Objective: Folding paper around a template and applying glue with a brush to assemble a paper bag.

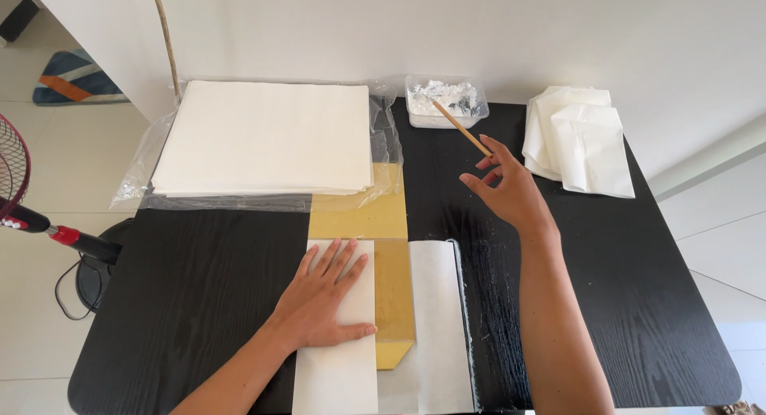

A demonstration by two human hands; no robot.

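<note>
Paper stack (263, 136), paste tub (444, 102), folded bags (581, 140)

The white sheet (335, 379) runs off the picture's bottom edge (the desk's (199, 303) near edge too); the fan (12, 171) is cut at left.

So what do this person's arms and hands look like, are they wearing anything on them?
Both arms are bare as far as the picture shows: no sleeves reach the forearms. The left hand and right hand wear no gloves, and no rings, watch or bracelets show at the fingers or wrists. The fingernails look short and unpainted, though they are small in this view.
</note>
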